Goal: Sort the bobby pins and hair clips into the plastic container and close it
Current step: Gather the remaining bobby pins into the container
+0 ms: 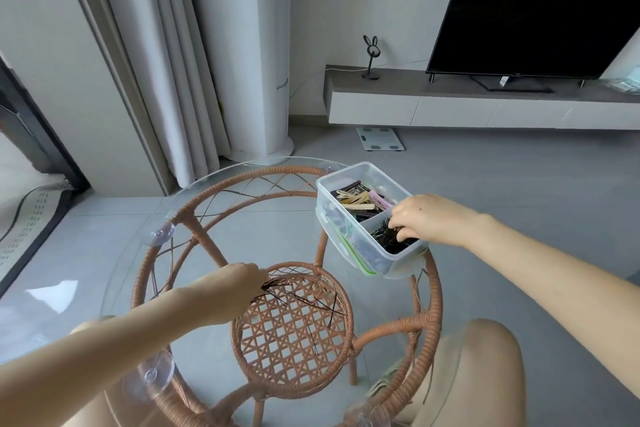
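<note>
On the round glass desk (114, 253) my left hand (232, 291) pinches thin, slippery dark bobby pins (298, 302); my right hand (420, 220) drops a bunch into the clear plastic container (349, 180).

glass tabletop (114, 274) mostly bare, container (349, 246) far-right

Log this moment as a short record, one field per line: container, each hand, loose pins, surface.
container: clear plastic container, open, divided; hair clips in far compartment, bobby pins in near one
lid: apparently under the container, not on it
right hand: in near compartment, grip on bobby pins
left hand: gathering loose pins at the table centre
loose pins: several scattered on the glass
surface: round glass tabletop on a rattan frame
</note>
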